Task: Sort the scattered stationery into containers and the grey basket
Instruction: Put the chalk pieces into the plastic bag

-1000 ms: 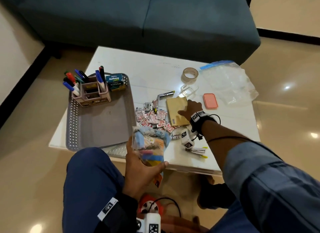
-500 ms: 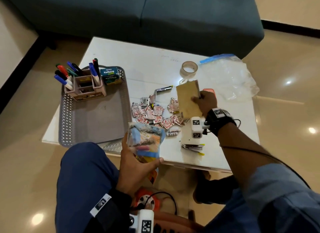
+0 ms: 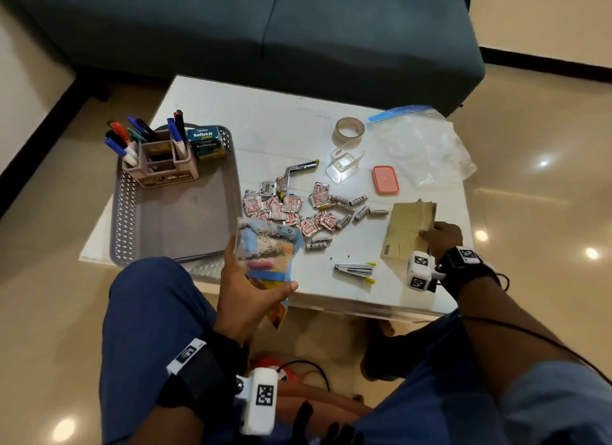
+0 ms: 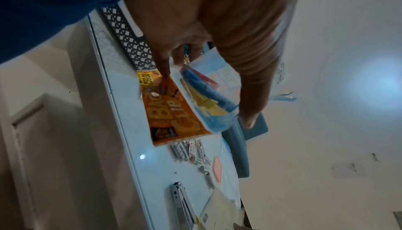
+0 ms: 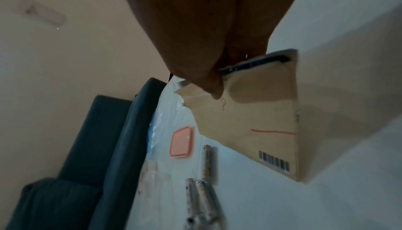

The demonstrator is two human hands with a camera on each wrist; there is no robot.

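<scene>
My left hand [image 3: 255, 289] grips a clear packet of coloured bag clips [image 3: 266, 249] with an orange card [image 4: 172, 113], held above the table's front edge. Over the table's right side my right hand [image 3: 438, 237] pinches a brown envelope [image 3: 407, 231] by its torn top edge [image 5: 245, 106]. The grey basket [image 3: 159, 226] stands at the left with a pink pen holder [image 3: 162, 164] full of markers and a small blue box [image 3: 207, 139]. Several silver sachets [image 3: 284, 209], several batteries [image 3: 356, 209] and a stapler [image 3: 354, 269] lie scattered between.
At the back right lie a tape roll [image 3: 348, 131], a clear small container [image 3: 344, 164], its pink lid [image 3: 385, 178] and a zip bag [image 3: 420, 146]. A bent metal tool [image 3: 299, 169] lies mid-table. A teal sofa [image 3: 265, 30] backs the white table [image 3: 271, 119].
My right hand lifted the brown envelope off the pile and carried it right and toward me, uncovering the batteries. The left hand kept its hold on the clip packet.
</scene>
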